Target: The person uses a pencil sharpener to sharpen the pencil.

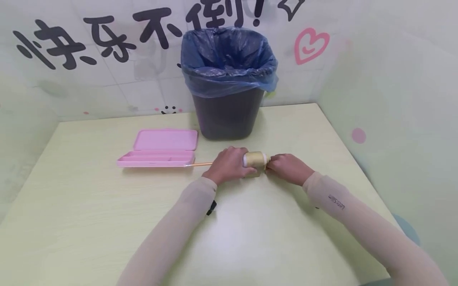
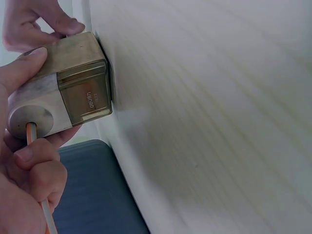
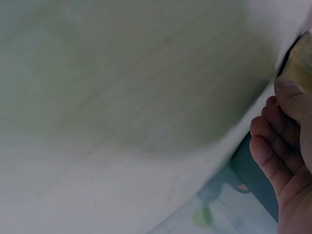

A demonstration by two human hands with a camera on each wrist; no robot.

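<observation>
A gold and white pencil sharpener (image 1: 255, 159) lies at the middle right of the table. My left hand (image 1: 230, 165) grips it from the left, thumb on its near side. A pencil (image 2: 31, 132) sticks into the round hole in the sharpener's white end, with fingers of the same hand curled about the shaft. At the other end, my right hand (image 1: 288, 167) has its fingers curled and pinches the crank, which is mostly hidden. In the right wrist view, the right thumb (image 3: 292, 97) lies by the gold casing (image 3: 300, 63).
An open pink pencil case (image 1: 164, 141) stands to the left, with the pencil's far end at its right corner. Behind is a dark bin (image 1: 229, 115) lined with a blue bag (image 1: 229, 81). Walls (image 1: 393, 99) border the table (image 1: 89, 214) at the back and sides.
</observation>
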